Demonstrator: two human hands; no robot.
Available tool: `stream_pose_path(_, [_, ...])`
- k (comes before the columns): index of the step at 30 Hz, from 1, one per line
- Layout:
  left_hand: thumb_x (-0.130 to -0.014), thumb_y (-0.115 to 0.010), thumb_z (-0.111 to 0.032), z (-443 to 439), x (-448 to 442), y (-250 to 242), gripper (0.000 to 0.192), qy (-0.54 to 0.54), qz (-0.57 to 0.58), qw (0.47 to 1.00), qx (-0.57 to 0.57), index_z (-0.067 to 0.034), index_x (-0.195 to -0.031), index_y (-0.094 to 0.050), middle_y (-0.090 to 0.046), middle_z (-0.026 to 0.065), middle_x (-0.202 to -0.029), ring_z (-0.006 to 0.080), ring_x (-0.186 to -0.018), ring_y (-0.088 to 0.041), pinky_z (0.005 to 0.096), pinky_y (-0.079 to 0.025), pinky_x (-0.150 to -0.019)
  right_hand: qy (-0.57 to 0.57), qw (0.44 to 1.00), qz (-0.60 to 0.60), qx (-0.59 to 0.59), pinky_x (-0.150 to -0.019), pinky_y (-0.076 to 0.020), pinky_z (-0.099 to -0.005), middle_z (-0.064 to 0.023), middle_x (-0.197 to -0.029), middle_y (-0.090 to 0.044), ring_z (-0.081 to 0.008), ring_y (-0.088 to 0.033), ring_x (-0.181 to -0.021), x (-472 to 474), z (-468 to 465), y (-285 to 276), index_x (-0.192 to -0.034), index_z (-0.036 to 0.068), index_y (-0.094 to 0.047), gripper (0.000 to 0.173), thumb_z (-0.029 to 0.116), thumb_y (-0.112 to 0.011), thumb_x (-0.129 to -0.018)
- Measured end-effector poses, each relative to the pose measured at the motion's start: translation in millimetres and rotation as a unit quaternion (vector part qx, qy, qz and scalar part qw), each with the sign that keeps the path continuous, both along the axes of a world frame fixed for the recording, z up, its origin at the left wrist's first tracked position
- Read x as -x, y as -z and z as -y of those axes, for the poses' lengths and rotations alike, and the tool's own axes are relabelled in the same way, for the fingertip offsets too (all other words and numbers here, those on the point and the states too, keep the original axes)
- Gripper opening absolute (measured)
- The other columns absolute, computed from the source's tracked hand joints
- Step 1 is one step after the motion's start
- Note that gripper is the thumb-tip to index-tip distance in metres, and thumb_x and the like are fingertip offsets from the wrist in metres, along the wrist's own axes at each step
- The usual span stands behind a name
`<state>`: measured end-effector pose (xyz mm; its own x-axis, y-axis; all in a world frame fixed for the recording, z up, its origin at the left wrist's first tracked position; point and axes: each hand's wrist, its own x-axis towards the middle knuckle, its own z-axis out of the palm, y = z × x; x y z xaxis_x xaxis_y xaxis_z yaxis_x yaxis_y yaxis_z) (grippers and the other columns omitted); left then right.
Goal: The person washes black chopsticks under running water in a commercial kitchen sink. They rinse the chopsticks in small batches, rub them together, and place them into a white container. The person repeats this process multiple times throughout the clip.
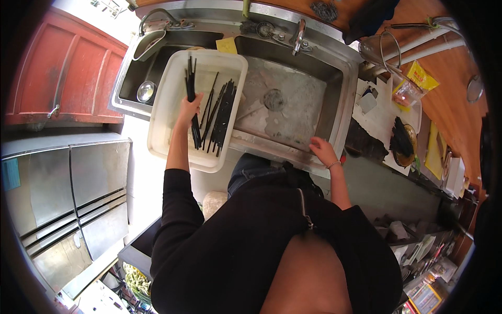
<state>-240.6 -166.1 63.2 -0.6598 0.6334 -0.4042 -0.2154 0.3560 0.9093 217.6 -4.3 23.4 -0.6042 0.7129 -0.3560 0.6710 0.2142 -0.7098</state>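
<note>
My left hand (191,106) is closed around a bundle of thin black sticks (190,80), over the left part of a white plastic tub (157,129). More black sticks (223,114) lie side by side in the tub, to the right of that hand. The tub rests across the stainless-steel sinks. My right hand (322,150), with a bracelet at the wrist, is over the near right edge of the large sink basin (302,98); its fingers are slightly curled and nothing shows in them. A round drain strainer (273,99) sits in the basin floor.
Two faucets (299,37) (159,15) stand along the sinks' far edge. A yellow cloth or sponge (226,45) lies behind the tub. A metal bowl or ladle (146,91) is in the left basin. On the right counter are a dish with dark pieces (404,141) and a yellow packet (423,76).
</note>
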Motion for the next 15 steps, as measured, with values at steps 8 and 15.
stream_pose_path(8, [-0.080, -0.068, -0.027, -11.2, 19.7, -40.9, 0.028, -0.069, -0.122, 0.975, -0.170, -0.007, -0.069, -0.052, -0.044, -0.0042, -0.055, 0.0044, -0.048, -0.038, 0.0215, -0.027, -0.044, -0.007, 0.999, 0.029, 0.027, -0.079, -0.0485, -0.0324, -0.0151, -0.100, -0.063, -0.0244, -0.062, -0.091, 6.0, 3.8, -2.4, -0.109, 0.002, -0.056, 0.034, 0.020, -0.061, -0.082])
stream_pose_path(15, [-0.077, -0.071, -0.026, -19.3, 20.6, -16.5, 0.027, -0.089, -0.194, 0.968, -0.132, -0.003, -0.074, -0.057, -0.051, -0.0031, -0.064, 0.0057, -0.058, -0.044, 0.0208, -0.034, -0.053, 0.012, 0.999, 0.002, 0.035, -0.076, -0.0478, -0.0337, -0.0170, -0.096, -0.062, -0.0265, -0.061, -0.086, 6.2, 9.6, -6.9, -0.109, 0.002, -0.057, 0.034, 0.023, -0.060, -0.082])
